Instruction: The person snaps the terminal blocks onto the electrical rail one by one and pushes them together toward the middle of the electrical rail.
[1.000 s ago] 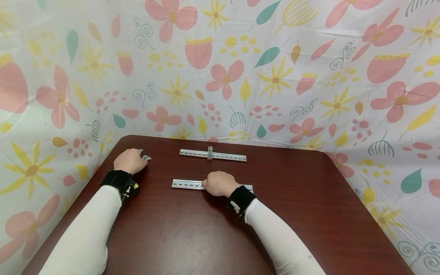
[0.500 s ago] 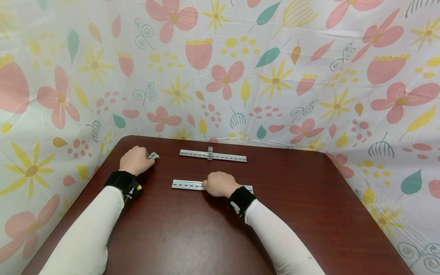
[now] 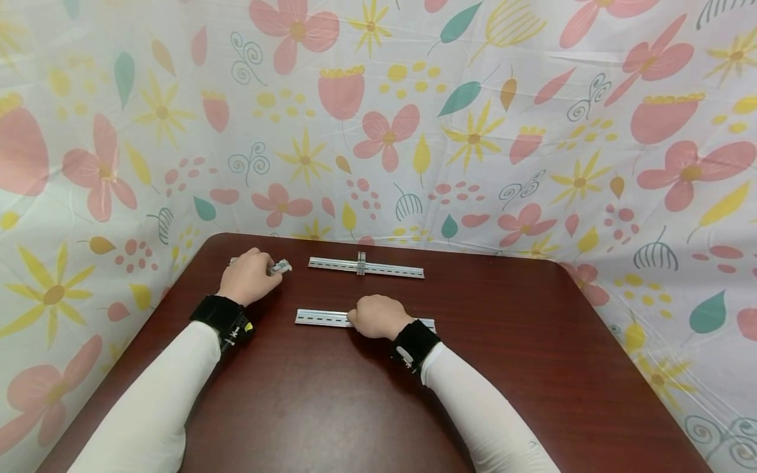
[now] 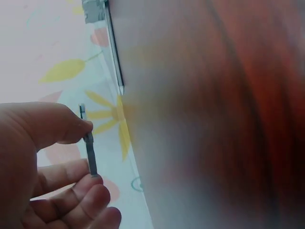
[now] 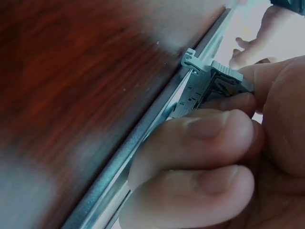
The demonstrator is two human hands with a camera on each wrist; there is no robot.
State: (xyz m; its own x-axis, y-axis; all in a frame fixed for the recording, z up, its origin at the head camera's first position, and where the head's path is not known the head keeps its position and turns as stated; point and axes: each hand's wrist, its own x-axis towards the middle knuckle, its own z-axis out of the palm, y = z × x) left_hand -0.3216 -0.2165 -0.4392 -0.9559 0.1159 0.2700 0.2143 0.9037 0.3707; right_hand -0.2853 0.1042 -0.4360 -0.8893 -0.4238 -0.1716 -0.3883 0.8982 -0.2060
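My left hand (image 3: 245,277) is raised near the table's back left, pinching a thin grey terminal block (image 4: 91,155) between thumb and fingers; one end of the block shows past the fingers in the head view. My right hand (image 3: 378,316) is over the near metal DIN rail (image 3: 322,318), which lies flat at mid-table. In the right wrist view its curled fingers (image 5: 200,143) pinch another grey terminal block (image 5: 193,93), set against the rail. How firmly that block sits on the rail I cannot tell. From the head view the right hand hides this block.
Farther back lies a second DIN rail (image 3: 393,269), with a few terminal blocks (image 3: 361,263) standing across its middle. The dark red-brown table (image 3: 307,407) ends at a flower-patterned curtain (image 3: 390,85) behind and at both sides.
My left hand has moved to the right along the back left of the table, carrying its terminal block. The right hand and both rails stay where they were.
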